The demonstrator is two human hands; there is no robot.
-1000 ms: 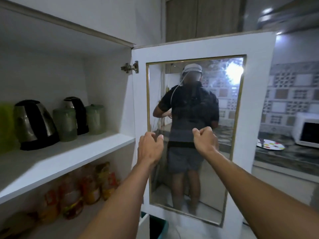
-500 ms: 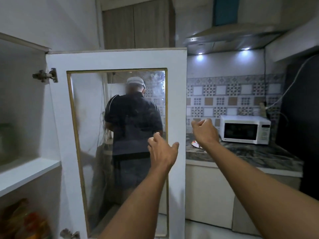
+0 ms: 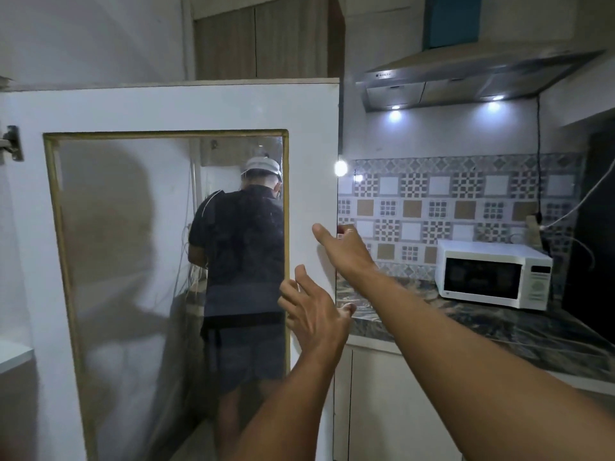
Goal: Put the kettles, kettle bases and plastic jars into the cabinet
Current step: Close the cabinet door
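The white cabinet door (image 3: 186, 108) with a gold-trimmed glass panel stands open and fills the left half of the head view. My right hand (image 3: 344, 249) is at its right edge, with the thumb on the door face and the fingers around the edge. My left hand (image 3: 312, 314) hovers lower in front of the same edge, fingers spread and holding nothing. Only a corner of the cabinet shelf (image 3: 13, 357) and a hinge (image 3: 11, 143) show at the far left. No kettles, bases or jars are in view.
A person (image 3: 241, 261) in dark clothes shows in the glass panel, back turned. To the right, a white microwave (image 3: 492, 274) sits on a dark marble counter (image 3: 466, 327) under a lit range hood (image 3: 466, 74). White lower cabinets (image 3: 382, 410) stand beneath.
The view has swung right, so the shelf with kettles and jars has left the frame. Both hands moved to the door's right edge; the left opened and the right closed around the edge.
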